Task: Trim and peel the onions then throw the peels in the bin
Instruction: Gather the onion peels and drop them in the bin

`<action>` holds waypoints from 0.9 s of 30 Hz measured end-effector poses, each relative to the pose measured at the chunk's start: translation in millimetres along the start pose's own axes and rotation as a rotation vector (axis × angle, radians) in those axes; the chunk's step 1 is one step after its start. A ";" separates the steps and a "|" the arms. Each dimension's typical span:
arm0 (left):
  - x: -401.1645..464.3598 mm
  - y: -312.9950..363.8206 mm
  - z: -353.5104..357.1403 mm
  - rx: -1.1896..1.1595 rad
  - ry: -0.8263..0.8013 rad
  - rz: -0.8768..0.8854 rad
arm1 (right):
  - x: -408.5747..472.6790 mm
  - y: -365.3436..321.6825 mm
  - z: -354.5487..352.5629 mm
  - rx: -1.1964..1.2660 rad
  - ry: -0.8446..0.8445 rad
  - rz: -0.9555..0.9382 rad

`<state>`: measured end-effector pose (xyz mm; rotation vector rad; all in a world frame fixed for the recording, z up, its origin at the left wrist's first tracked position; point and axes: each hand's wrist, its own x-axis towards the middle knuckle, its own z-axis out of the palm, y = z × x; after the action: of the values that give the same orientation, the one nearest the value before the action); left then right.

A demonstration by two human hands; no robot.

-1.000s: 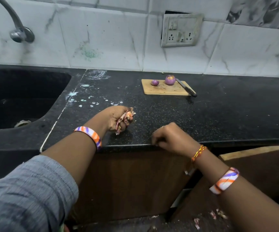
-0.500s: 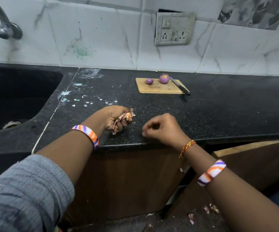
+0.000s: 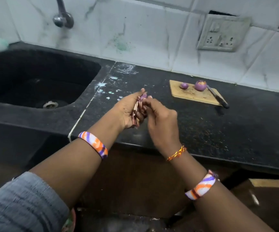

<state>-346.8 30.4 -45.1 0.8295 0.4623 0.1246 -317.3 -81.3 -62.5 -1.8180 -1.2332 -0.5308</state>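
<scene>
Left hand [image 3: 127, 111] grips bunched peels [image 3: 136, 113] above surface [image 3: 202, 131]; right hand [image 3: 158, 114] pinches into them. Onions [image 3: 200, 85] on board [image 3: 194, 96]. Risk: loose flakes slip out, scatter before bin, unseen here.

White marbled wall tiles [image 3: 152, 30], black speckled countertop [image 3: 202, 128], black sink [image 3: 26, 81], wall socket [image 3: 222, 34].

onions [image 3: 200, 85] on board [image 3: 192, 96], knife [image 3: 218, 99] at right, sink [image 3: 40, 76] far left.
</scene>
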 end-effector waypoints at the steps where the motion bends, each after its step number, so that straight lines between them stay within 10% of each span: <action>1: -5.6 2.5 -6.2 -0.049 0.029 0.024 | -3.5 -7.4 8.1 0.003 -0.035 -0.039; 18: -136.4 -59.8 -206.4 -0.637 0.617 0.357 | -108.3 -112.2 164.5 0.545 -0.865 -0.304; 27: -136.9 -112.9 -269.4 -0.915 0.920 0.378 | -145.3 -133.8 259.8 0.880 -1.085 0.715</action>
<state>-596.5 99.1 -237.5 -0.1113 0.9947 1.0167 -528.2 76.4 -255.4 -1.5271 -1.0225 1.3501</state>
